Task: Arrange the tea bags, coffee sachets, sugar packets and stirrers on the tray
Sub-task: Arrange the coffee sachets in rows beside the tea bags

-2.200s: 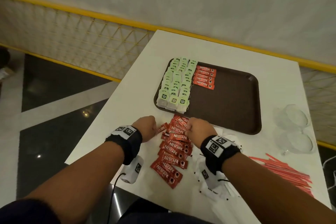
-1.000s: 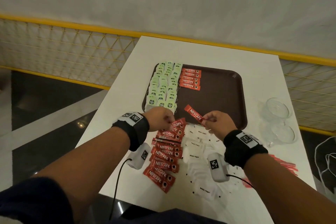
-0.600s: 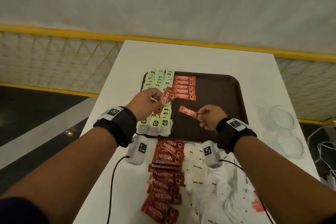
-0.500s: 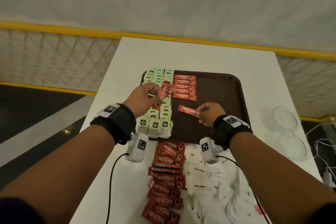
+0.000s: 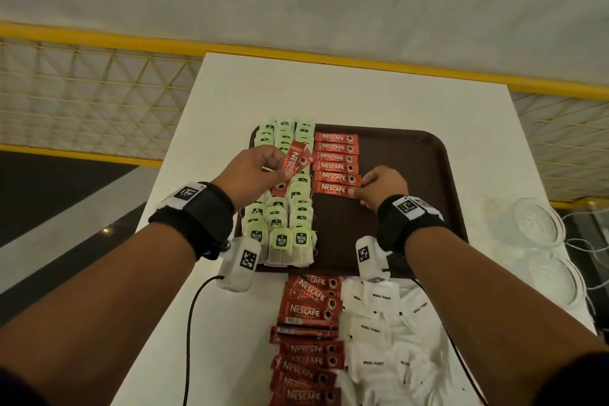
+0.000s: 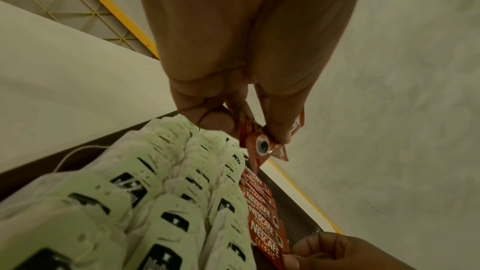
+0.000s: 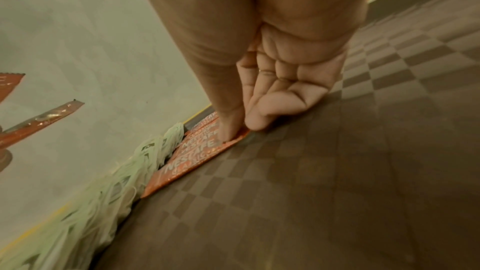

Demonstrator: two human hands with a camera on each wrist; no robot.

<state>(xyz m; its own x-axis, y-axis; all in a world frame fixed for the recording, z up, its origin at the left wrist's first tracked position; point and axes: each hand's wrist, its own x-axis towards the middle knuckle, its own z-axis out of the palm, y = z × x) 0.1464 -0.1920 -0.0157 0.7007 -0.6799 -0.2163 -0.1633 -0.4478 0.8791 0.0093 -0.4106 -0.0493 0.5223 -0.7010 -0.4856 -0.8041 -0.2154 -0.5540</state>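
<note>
So in the middle of the head view there's a dark brown plastic tray (image 5: 412, 175) with rounded corners and a faint checkerboard texture, sitting on a smooth white rectangular table (image 5: 230, 92). Down the tray's left side run three packed rows of pale green tea bags (image 5: 290, 217), soft papery pouches with green tags carrying a black logo; the nearest tags seem to read "McCoy teas" but it's pretty small. Right beside them is a neat column of six glossy red foil coffee sachets (image 5: 334, 161), each printed "NESCAFE CLASSIC" in white with a little cup picture. The right hand (image 5: 382, 186) is down on the tray, thumb and fingertips pinching the right end of the bottom red sachet (image 5: 333, 188), which lies flat at the near end of that column. The left hand (image 5: 250, 171) hangs above the tea bags, fingers curled around a few more red Nescafe sachets (image 5: 296, 160) that stick out at an angle, crinkly with serrated ends. At the bottom of the frame, off the tray, there's a messy overlapping pile of loose red coffee sachets (image 5: 306, 333) and next to it on the right a heap of white paper sugar packets (image 5: 379, 330) marked "White Sugar". Two clear glass cups (image 5: 540, 224) sit at the right edge. Both wrists wear black straps with square printed markers.
</note>
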